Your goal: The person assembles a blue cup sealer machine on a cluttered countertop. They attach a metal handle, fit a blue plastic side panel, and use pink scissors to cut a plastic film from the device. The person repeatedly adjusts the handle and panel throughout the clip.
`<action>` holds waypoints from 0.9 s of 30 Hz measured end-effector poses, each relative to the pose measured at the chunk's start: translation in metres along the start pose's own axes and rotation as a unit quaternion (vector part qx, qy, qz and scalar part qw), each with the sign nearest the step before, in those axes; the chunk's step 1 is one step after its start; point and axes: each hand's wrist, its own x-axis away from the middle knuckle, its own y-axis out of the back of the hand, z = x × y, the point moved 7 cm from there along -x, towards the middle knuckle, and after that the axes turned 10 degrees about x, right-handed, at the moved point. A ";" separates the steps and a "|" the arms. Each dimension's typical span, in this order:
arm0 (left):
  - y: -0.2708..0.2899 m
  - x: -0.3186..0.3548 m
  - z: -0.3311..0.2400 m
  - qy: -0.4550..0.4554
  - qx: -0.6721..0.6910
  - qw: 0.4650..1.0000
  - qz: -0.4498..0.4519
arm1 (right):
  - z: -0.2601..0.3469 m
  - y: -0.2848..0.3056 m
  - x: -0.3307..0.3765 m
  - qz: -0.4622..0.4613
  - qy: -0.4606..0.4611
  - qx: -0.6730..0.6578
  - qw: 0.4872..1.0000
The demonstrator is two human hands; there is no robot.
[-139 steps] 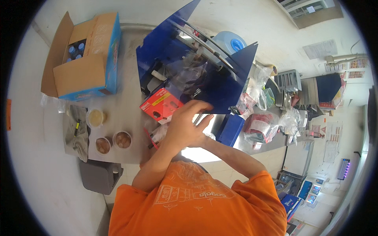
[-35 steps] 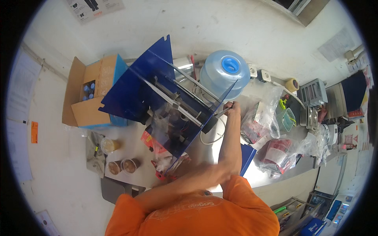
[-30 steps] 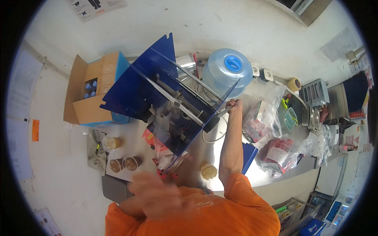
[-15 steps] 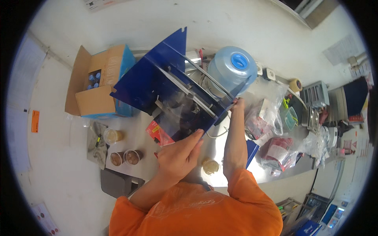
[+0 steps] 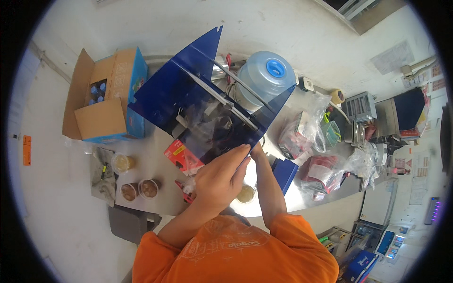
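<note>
Where hands stand: left hand [image 5: 222, 178] and right hand [image 5: 257, 150] close together at near edge of blue frame [image 5: 173, 98]; grips cannot be told.
Frame position: just beyond both hands.
Long axis: along silver rods [image 5: 212, 93], far left to near right, end panel [image 5: 250, 138] toward hands.

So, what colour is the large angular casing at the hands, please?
Dark blue casing, clearest in the head view.

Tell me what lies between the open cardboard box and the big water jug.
In the head view, the blue housing takes up most of the stretch from cardboard box to water jug; a shiny silver item shows just left of the jug.
</note>
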 end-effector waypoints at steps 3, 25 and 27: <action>0.001 -0.001 0.000 -0.004 0.015 1.000 0.009 | -0.019 0.004 0.010 0.044 -0.071 0.052 0.995; 0.002 0.004 0.003 -0.008 0.027 1.000 -0.008 | 0.241 -0.067 0.219 -0.276 0.471 -0.039 0.837; 0.003 0.004 0.002 -0.033 0.008 0.999 -0.012 | 0.241 -0.060 0.219 -0.306 0.487 -0.032 0.818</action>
